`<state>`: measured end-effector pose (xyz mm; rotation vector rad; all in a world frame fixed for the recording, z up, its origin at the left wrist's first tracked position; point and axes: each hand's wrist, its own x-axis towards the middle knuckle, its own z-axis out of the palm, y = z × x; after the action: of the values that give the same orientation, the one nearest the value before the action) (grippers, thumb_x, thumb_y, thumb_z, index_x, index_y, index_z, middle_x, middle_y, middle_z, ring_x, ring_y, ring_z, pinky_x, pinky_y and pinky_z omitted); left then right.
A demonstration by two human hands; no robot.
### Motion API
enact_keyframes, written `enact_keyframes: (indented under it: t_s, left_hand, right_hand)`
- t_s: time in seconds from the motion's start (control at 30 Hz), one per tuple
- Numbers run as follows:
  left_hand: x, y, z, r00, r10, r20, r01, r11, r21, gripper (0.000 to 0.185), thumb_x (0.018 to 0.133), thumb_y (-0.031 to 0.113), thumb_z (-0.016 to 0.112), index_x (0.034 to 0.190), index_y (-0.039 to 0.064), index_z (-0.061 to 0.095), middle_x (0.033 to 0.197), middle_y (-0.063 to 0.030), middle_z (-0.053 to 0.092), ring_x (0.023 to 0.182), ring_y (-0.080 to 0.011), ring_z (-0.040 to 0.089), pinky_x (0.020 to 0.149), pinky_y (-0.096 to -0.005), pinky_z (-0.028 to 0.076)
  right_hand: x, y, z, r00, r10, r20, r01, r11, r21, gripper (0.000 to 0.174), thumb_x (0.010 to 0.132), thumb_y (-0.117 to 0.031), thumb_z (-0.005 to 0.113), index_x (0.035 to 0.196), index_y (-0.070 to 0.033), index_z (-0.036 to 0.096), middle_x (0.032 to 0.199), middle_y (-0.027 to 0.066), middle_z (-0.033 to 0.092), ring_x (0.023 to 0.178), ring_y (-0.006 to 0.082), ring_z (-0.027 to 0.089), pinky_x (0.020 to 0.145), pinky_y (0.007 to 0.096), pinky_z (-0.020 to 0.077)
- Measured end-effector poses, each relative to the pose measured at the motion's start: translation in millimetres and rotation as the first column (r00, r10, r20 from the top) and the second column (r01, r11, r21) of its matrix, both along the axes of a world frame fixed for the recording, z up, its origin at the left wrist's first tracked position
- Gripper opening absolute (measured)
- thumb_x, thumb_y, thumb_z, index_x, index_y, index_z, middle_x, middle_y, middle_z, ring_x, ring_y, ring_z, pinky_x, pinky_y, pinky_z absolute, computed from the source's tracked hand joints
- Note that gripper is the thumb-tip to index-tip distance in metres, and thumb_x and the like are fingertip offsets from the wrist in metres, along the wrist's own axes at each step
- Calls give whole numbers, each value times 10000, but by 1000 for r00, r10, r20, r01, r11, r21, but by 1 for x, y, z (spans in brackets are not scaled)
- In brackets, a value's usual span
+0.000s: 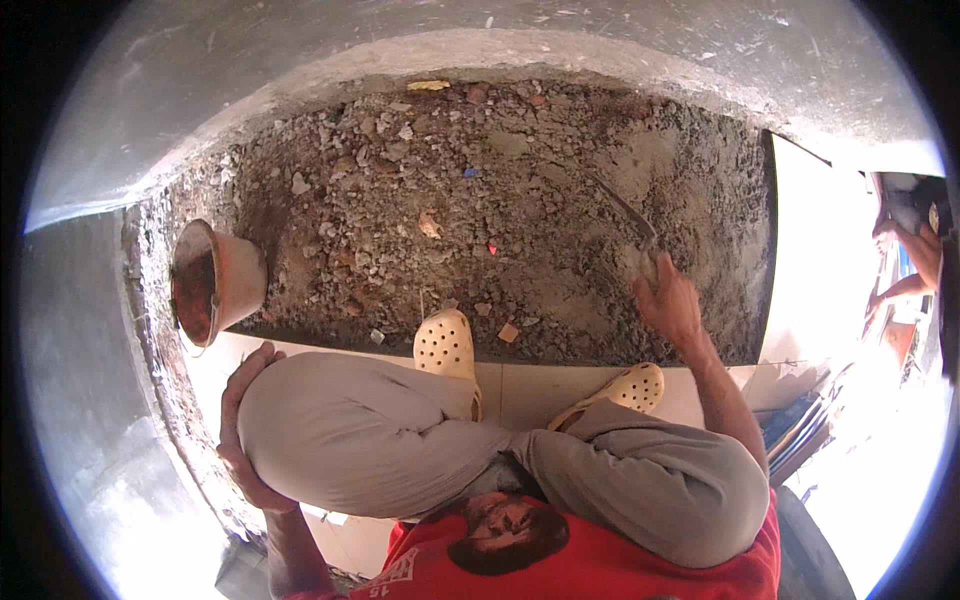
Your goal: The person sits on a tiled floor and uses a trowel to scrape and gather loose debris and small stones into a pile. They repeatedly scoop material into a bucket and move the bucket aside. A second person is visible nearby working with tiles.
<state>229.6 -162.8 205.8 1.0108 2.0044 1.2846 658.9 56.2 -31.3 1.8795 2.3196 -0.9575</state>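
Note:
My right hand [670, 304] grips the handle of a trowel [628, 208], whose thin blade slants up and left over the rough mortar bed [570, 292]. The blade is seen nearly edge-on. Loose grit and broken rubble [360, 180] cover the bed's left and middle. My left hand [232, 427] curves around the outside of my left knee [300, 427] and holds no tool. A worn bucket [241, 277], orange-brown inside, lies tipped or leans at the left end of the bed, just beyond that hand.
Pale floor tiles [525, 382] border the bed beneath my perforated clogs [444, 345]. A bright tile [806, 247] adjoins its right edge. A plastered wall [487, 45] closes the far side. Stacked flat boards [795, 435] lie at right. Another person's arms [915, 255] show at far right.

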Motion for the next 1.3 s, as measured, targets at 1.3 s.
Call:
enact_keyframes:
  t_s: [1.3]
  left_hand:
    - [-23,-7,6,970,-241,26,227,943,243,759,903,536,500,1282,-114,601,1327,-329,562,1156,-402,639,961,-450,516]
  right_hand:
    - [-96,264,57,503,507,700,-763,641,84,500,1045,-323,484,1464,-61,405,1222,257,625,979,428,688,818,528,567]
